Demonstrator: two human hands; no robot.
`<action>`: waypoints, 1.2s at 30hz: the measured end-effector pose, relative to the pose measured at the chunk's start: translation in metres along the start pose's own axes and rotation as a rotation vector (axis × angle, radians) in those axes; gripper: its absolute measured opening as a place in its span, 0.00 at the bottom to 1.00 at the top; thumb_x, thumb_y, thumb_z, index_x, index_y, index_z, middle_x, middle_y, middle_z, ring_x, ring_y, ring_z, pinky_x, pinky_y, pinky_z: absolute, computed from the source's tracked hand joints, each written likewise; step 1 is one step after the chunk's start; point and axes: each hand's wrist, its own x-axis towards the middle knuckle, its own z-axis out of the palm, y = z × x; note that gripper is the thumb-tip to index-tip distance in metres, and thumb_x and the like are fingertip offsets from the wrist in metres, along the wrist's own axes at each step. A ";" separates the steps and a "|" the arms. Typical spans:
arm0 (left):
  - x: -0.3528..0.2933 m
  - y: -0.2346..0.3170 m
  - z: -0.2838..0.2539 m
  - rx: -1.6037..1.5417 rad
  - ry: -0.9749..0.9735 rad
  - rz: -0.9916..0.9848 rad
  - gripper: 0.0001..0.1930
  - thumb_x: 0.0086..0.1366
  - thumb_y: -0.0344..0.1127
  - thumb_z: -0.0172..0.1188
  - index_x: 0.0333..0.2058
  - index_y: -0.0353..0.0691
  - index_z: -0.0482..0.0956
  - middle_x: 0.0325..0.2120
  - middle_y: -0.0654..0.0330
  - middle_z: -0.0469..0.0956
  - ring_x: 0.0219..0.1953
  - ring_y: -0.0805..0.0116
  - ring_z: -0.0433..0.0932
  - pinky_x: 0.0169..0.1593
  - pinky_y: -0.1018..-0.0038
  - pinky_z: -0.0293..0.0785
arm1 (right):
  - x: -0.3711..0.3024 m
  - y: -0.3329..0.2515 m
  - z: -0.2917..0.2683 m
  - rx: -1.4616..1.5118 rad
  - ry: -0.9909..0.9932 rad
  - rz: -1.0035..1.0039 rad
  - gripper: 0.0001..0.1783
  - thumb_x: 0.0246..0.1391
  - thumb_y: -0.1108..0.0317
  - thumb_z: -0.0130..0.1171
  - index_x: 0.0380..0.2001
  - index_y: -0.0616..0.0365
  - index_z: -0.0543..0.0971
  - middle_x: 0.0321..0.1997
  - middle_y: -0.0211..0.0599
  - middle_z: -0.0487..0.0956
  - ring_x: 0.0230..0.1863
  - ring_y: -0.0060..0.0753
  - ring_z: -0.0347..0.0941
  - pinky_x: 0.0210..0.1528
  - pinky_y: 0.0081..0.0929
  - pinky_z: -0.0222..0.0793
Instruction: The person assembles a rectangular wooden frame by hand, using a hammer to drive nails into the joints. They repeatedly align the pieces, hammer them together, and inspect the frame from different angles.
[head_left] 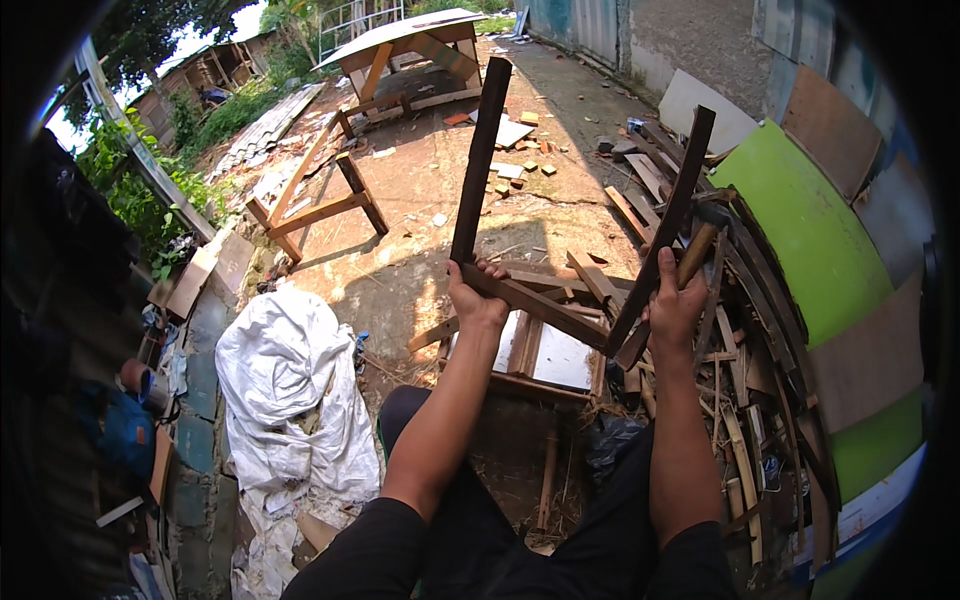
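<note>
A U-shaped wooden frame [545, 304] is held up before me, two dark legs joined by a lower crosspiece. My left hand [479, 293] is closed round the crosspiece, close to the foot of the left leg [482, 150]. Near the frame's other corner, my right hand [673, 305] grips the wooden handle of a hammer [697, 252] and has its thumb against the right leg [668, 235]. The hammer's dark head is partly in shadow. Below the frame lies a low wooden structure with a white panel [563, 354].
A similar wooden frame [318, 213] stands ahead on the left. Farther off is a wooden structure with a white top [400, 38]. White cloth [290, 375] lies at left. Scrap wood [745, 440] and a green board [815, 225] crowd the right; small blocks [530, 118] are scattered ahead.
</note>
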 end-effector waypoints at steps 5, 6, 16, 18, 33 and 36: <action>0.000 0.004 0.000 0.001 0.026 0.022 0.27 0.74 0.65 0.51 0.39 0.42 0.73 0.26 0.64 0.68 0.28 0.68 0.68 0.34 0.70 0.70 | -0.006 -0.002 0.002 -0.036 -0.036 -0.066 0.15 0.68 0.58 0.64 0.39 0.60 0.75 0.22 0.24 0.74 0.15 0.13 0.63 0.14 0.18 0.55; -0.001 0.004 0.001 0.007 0.040 0.029 0.28 0.75 0.65 0.49 0.39 0.42 0.73 0.26 0.64 0.68 0.28 0.68 0.68 0.35 0.69 0.71 | -0.006 0.000 0.001 -0.040 -0.050 -0.098 0.15 0.68 0.59 0.64 0.39 0.60 0.75 0.23 0.24 0.75 0.16 0.12 0.63 0.16 0.17 0.55; -0.015 -0.002 0.016 -0.078 0.045 -0.011 0.41 0.75 0.71 0.25 0.42 0.36 0.74 0.31 0.53 0.72 0.33 0.59 0.69 0.39 0.60 0.72 | -0.011 -0.012 0.005 0.053 -0.039 -0.151 0.13 0.68 0.61 0.64 0.41 0.61 0.77 0.26 0.23 0.76 0.20 0.10 0.65 0.20 0.15 0.57; -0.012 -0.002 0.014 -0.091 0.036 -0.017 0.42 0.75 0.71 0.25 0.44 0.36 0.74 0.31 0.53 0.72 0.33 0.59 0.69 0.40 0.60 0.73 | -0.009 -0.010 0.003 0.033 -0.032 -0.142 0.13 0.68 0.60 0.64 0.40 0.61 0.77 0.25 0.23 0.76 0.18 0.10 0.64 0.18 0.16 0.56; -0.007 0.004 0.009 -0.040 -0.028 -0.027 0.33 0.77 0.68 0.39 0.44 0.39 0.72 0.26 0.60 0.67 0.29 0.66 0.66 0.35 0.67 0.68 | -0.006 -0.014 0.003 0.017 -0.061 -0.077 0.16 0.70 0.57 0.60 0.36 0.62 0.77 0.18 0.26 0.73 0.09 0.14 0.61 0.09 0.20 0.53; -0.010 0.012 0.012 0.030 -0.018 0.050 0.30 0.76 0.68 0.41 0.44 0.43 0.73 0.25 0.61 0.66 0.27 0.67 0.65 0.34 0.68 0.67 | 0.001 -0.002 -0.005 0.063 -0.035 0.015 0.20 0.72 0.53 0.56 0.36 0.62 0.76 0.19 0.27 0.73 0.08 0.16 0.61 0.08 0.21 0.54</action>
